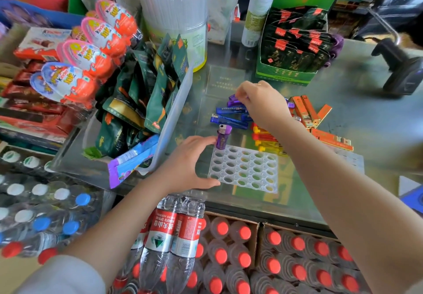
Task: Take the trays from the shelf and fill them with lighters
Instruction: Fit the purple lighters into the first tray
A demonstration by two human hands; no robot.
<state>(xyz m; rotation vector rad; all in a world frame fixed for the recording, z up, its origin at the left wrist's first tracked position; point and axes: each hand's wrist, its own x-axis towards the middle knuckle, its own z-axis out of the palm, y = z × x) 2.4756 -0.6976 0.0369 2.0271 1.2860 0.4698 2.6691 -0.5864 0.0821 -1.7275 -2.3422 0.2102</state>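
On the glass surface (343, 138) lies a clear tray (245, 168) of round holes, with one purple lighter (222, 137) standing upright in its far left corner hole. The left hand (185, 165) holds the tray's left edge between spread thumb and fingers. The right hand (263, 104) pinches a purple lighter from the pile of blue lighters (231, 116); orange lighters (306, 110) lie just beside.
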